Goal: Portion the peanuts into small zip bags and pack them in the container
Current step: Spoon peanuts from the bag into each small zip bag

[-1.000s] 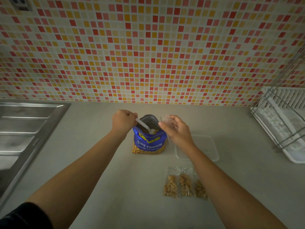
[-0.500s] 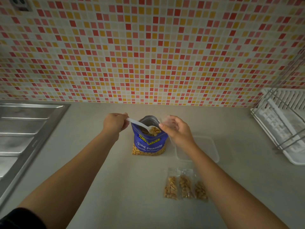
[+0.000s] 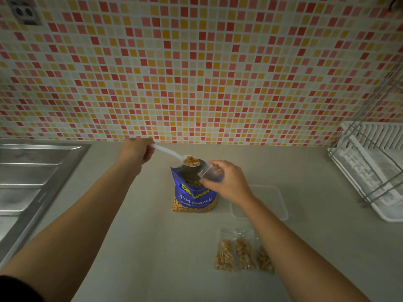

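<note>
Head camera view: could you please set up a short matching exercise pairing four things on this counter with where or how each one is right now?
Things:
1. white spoon
2. peanut bag
3. filled zip bags
4. clear container

States:
A. lying in a row on the counter, nearest the camera
B. standing open and upright
C. resting beside the peanut bag, behind the right arm
D. loaded with peanuts, held in the left hand

Pairs: 1-D, 2-B, 3-A, 4-C
</note>
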A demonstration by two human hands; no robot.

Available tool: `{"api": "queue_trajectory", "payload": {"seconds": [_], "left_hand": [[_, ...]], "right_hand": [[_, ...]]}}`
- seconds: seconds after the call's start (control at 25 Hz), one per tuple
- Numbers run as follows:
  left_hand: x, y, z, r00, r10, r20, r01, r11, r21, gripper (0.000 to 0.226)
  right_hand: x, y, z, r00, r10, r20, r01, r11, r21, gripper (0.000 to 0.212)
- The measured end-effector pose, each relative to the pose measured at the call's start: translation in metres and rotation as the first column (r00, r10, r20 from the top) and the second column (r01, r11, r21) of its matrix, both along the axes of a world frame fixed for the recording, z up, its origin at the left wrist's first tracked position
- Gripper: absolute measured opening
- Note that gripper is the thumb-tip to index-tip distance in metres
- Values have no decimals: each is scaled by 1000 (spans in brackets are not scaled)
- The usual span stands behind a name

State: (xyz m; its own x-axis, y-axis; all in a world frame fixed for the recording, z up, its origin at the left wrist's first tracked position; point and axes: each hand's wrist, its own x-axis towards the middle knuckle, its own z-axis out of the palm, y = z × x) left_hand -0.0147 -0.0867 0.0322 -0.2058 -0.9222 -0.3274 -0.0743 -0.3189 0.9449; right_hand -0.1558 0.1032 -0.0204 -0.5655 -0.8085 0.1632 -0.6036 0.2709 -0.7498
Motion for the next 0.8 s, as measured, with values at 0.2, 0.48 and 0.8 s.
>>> {"api": "queue_trajectory", "payload": {"seconds": [0.2, 0.48, 0.8], "left_hand": [[-8, 30, 30, 975, -151, 162, 198, 922, -333, 20], [9, 70, 70, 939, -51, 341, 344, 165, -924, 23], [3, 54, 1, 655, -211, 726, 755, 157, -636, 22]], "right_hand": [[10, -6, 3, 994, -24, 110, 37, 993, -116, 52], [15, -8, 9, 939, -78, 335, 151, 968, -199, 36], [14, 10, -5, 981, -97, 167, 122, 982, -145, 50]]}}
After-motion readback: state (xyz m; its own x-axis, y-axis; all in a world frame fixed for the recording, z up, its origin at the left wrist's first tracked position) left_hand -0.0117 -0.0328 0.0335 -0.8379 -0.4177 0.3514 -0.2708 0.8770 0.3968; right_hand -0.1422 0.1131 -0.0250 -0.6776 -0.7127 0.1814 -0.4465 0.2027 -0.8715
